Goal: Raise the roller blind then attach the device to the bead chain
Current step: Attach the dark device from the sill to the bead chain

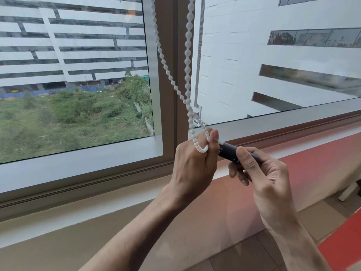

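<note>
Since no blind covers the glass, raising looks done; your left hand point(192, 163) pinches the white plastic bead chain point(188, 75) loop, your right hand point(259, 173) grips the dark cylindrical device point(229, 151) just beside it, unattached.

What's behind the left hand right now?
Behind the left hand, the dark device pokes out, gripped by the right hand. Its front end is hidden. The bead chain loop hangs over the left hand's fingers.

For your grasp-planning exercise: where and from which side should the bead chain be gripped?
Grip the bead chain at the bottom of its hanging loop, from the left, as the left hand does; that leaves the loop's right side facing the dark device.
</note>
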Tool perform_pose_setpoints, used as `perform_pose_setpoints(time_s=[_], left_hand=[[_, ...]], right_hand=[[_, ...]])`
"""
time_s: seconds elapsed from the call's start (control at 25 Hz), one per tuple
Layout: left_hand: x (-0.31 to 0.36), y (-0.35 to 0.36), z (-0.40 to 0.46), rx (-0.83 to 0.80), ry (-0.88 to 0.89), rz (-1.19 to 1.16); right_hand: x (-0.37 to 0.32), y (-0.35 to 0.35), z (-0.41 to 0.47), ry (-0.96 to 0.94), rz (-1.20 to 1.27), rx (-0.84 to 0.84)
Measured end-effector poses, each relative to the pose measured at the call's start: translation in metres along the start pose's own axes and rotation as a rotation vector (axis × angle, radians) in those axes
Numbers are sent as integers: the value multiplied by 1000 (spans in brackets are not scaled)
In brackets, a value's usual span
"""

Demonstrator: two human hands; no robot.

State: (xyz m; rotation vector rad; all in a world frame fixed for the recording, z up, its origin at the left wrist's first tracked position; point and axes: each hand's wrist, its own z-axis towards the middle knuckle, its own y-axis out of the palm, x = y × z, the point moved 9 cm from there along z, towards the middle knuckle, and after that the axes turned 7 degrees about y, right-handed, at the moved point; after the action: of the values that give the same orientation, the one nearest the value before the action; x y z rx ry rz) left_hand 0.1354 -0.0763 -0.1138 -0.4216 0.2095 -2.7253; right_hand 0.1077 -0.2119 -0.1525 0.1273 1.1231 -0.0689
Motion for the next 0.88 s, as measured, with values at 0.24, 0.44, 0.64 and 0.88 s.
perform_pose_setpoints(time_s=[0.24,0.44,0.64,0.88], left_hand=[[3,-2,0,17,30,21],[7,-8,-1,53,83,40],[-3,-5,-1,14,14,116],[-3,-7,1,17,18,191]], right_hand=[[-8,0,-3,-65,-112,21],[4,5,0,60,19,-31],[15,7,1,131,112,-55],[-1,6,-1,-48,-119,-117]])
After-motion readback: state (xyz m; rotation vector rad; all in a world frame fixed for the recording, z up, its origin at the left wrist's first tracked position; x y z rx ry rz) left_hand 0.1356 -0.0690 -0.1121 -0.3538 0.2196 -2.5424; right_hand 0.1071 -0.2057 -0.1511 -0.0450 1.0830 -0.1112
